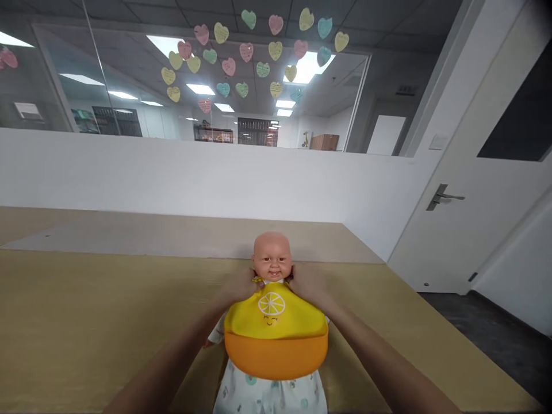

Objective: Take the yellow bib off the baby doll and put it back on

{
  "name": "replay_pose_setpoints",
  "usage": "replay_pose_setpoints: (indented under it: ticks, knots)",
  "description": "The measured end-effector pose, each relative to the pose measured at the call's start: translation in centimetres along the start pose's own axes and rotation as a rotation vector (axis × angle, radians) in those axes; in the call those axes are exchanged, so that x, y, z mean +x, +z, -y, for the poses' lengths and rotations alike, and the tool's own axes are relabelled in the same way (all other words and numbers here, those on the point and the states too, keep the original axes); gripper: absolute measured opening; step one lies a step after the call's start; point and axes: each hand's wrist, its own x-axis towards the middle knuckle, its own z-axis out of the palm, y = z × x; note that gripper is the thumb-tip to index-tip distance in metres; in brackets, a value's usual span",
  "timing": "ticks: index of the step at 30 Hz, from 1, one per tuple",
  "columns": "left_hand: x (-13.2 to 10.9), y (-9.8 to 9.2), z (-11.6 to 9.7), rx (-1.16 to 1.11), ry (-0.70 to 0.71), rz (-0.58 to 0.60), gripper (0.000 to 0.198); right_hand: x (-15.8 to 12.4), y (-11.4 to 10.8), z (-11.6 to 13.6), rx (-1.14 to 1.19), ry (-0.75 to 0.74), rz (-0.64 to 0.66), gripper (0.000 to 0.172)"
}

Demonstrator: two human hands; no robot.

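Note:
A baby doll (271,257) in pale patterned clothes sits upright on the wooden table (86,310), facing me. A yellow bib (276,330) with an orange pocket and a lemon print hangs on its chest. My left hand (238,286) is at the left side of the doll's neck, fingers closed on the bib's strap. At the right side of the neck my right hand (307,283) grips the other strap end. Both hands reach behind the neck, so the fingertips are partly hidden.
A white low wall (194,178) with a glass pane and paper hearts (245,52) stands behind the table. A white door (466,190) with a lever handle is to the right, beyond the table's right edge. Dark floor lies at the lower right.

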Motion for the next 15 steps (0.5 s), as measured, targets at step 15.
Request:
replay_pose_setpoints:
  ticks: [15]
  knots:
    - [6.4, 4.7, 3.0, 0.145, -0.025, 0.095, 0.033, 3.7, 7.8, -2.2, -0.046, 0.096, 0.096, 0.029]
